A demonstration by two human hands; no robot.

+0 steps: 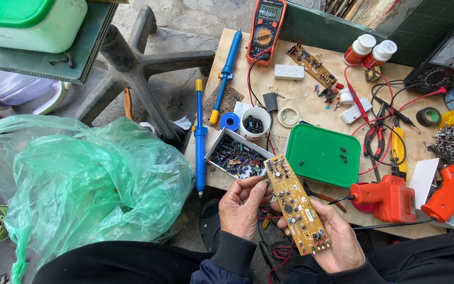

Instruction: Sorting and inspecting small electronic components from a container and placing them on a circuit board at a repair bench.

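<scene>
- Hands first: your left hand (241, 206) and right hand (332, 239) both grip a long yellow circuit board (295, 202), fingers closed on its edges, at the near edge of the workbench (248, 63).
- Board sits tilted, parts facing up, just in front of a small box of loose parts (236, 155).
- Beside it lie a green tray (319, 158) and an orange soldering gun (387, 197).
- Left of you, a green plastic bag (80, 179) bulges.

Circuit board (296, 204) rests across both hands — left hand (244, 206), right hand (336, 237); parts box (236, 155) behind, lid (322, 154) to the box's right.
</scene>
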